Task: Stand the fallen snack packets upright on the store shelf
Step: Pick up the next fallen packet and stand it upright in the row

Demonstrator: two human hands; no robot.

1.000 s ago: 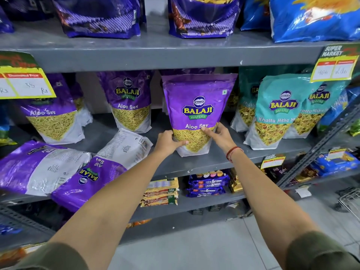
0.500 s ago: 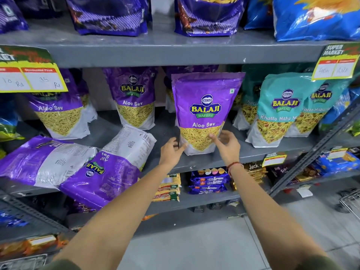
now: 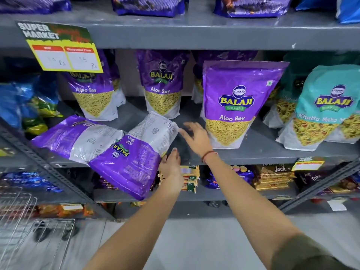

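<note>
Two purple Aloo Sev packets lie flat on the grey middle shelf (image 3: 259,149). One fallen packet (image 3: 136,152) hangs over the front edge, back side up; a second fallen packet (image 3: 78,137) lies to its left. My left hand (image 3: 171,164) touches the right edge of the overhanging packet, fingers apart. My right hand (image 3: 194,136) hovers open just right of that packet's top corner. An upright purple Aloo Sev packet (image 3: 237,104) stands free to the right of my right hand. Two more upright purple packets (image 3: 161,82) stand at the back.
Teal Khatta Mitha packets (image 3: 323,114) stand at the right. A yellow price tag (image 3: 62,49) hangs from the shelf above. Lower shelves hold biscuit packs (image 3: 272,176). A wire basket (image 3: 29,230) sits at the lower left on the floor.
Both hands have let go of the upright purple packet and moved left toward the overhanging fallen packet. The view has shifted left and down.
</note>
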